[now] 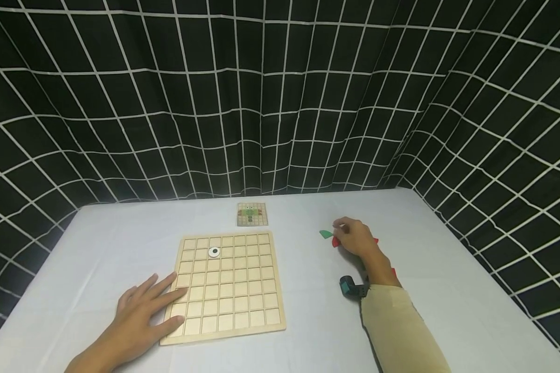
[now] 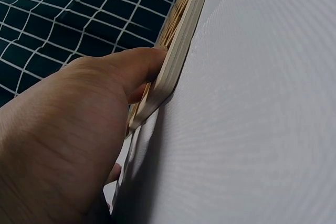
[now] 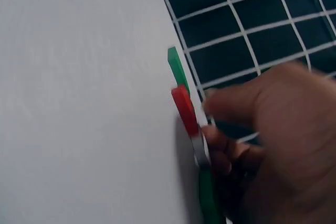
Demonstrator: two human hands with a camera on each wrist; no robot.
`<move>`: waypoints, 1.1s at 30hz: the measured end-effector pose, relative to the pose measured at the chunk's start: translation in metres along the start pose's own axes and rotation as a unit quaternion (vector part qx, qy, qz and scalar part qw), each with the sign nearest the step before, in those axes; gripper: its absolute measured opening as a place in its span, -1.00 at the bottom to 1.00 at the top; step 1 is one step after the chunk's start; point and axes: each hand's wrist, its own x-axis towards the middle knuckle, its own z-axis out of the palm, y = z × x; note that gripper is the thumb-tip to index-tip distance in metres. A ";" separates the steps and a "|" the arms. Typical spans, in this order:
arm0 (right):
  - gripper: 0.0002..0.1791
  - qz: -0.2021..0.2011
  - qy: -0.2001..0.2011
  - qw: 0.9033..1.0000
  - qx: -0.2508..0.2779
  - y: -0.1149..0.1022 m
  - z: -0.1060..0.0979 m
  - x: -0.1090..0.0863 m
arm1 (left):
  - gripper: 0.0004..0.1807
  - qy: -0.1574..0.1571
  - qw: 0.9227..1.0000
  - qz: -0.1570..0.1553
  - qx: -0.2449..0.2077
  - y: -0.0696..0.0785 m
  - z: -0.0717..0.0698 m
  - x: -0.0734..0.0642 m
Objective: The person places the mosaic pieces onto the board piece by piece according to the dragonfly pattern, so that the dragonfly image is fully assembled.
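My left hand (image 1: 137, 316) rests with spread fingers on the left edge of a wooden grid board (image 1: 240, 290). In the left wrist view the thumb (image 2: 139, 66) lies on the board's rim. A round white eye piece (image 1: 214, 252) with a black dot sits in the board's upper left part. Off to the right, my right hand (image 1: 354, 238) hovers low over small coloured pieces, thumb and bent fingers apart. Close by its fingertips are a green piece (image 3: 177, 67), a red piece (image 3: 185, 109) and a whitish one (image 3: 200, 150). The hand partly hides the pieces beneath it.
A small pattern card (image 1: 252, 215) lies behind the board on the white table (image 1: 303, 311). Other red bits (image 1: 394, 272) peek out beside the right forearm. A black curtain with white grid lines (image 1: 280, 103) closes off the back and sides.
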 end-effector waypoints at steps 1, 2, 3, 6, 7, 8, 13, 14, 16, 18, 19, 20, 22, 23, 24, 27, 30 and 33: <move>-0.64 -0.002 -0.006 1.000 0.001 0.001 -0.002 -0.001 | -0.44 0.002 1.000 0.002 -0.001 -0.001 0.001 0.000; -0.62 -0.004 -0.013 1.000 0.002 0.002 -0.005 -0.001 | -0.44 0.002 1.000 0.003 -0.002 -0.001 0.002 0.000; -0.61 -0.005 -0.022 1.000 0.003 0.004 -0.007 -0.002 | -0.44 0.003 1.000 0.004 -0.003 -0.002 0.002 0.000; -0.58 -0.001 -0.056 0.998 -0.001 0.007 -0.013 -0.007 | -0.44 0.005 1.000 0.006 -0.002 -0.002 0.003 0.000; -0.57 0.003 -0.065 0.998 -0.001 0.008 -0.015 -0.007 | -0.44 0.006 1.000 0.009 0.001 -0.001 0.003 0.000; -0.57 0.004 -0.074 0.997 0.000 0.008 -0.016 -0.008 | -0.44 0.006 1.000 0.009 0.002 -0.001 0.002 0.001; -0.56 0.014 -0.104 0.995 0.003 0.008 -0.021 -0.010 | -0.44 0.013 1.000 0.017 0.005 -0.002 0.001 0.003; -0.58 0.016 -0.107 0.994 0.003 0.008 -0.021 -0.010 | -0.44 0.013 1.000 0.017 0.004 -0.003 0.001 0.003; -0.62 0.017 -0.108 0.994 -0.007 0.007 -0.021 -0.010 | -0.44 0.015 1.000 0.019 0.004 -0.004 0.002 0.002; -0.68 0.012 -0.105 0.994 -0.020 0.007 -0.021 -0.009 | -0.45 0.015 1.000 0.018 0.003 -0.004 0.003 0.001; -0.71 0.008 -0.101 0.994 -0.026 0.006 -0.021 -0.009 | -0.45 0.015 1.000 0.016 0.001 -0.004 0.003 0.000; -0.73 0.005 -0.096 0.995 -0.031 0.006 -0.020 -0.008 | -0.45 0.013 1.000 0.012 0.001 -0.005 0.003 0.000; -0.75 -0.002 -0.082 0.996 -0.038 0.006 -0.020 -0.007 | -0.44 0.009 1.000 0.005 -0.002 -0.004 0.003 0.000; -0.75 -0.004 -0.076 0.996 -0.038 0.007 -0.020 -0.006 | -0.44 0.007 1.000 0.001 -0.002 -0.004 0.003 0.000; -0.75 -0.004 -0.070 0.997 -0.036 0.007 -0.019 -0.006 | -0.44 0.005 1.000 -0.002 -0.002 -0.004 0.003 0.000; -0.68 -0.007 -0.054 0.998 -0.023 0.008 -0.019 -0.006 | -0.43 0.001 1.000 -0.008 -0.002 -0.003 0.002 0.000; -0.63 -0.008 -0.036 0.999 -0.005 0.009 -0.018 -0.006 | -0.43 0.001 1.000 -0.009 -0.002 -0.003 0.002 0.000; -0.63 -0.006 -0.012 1.000 0.002 0.010 -0.017 -0.006 | -0.43 0.004 1.000 -0.006 -0.002 -0.002 0.001 0.000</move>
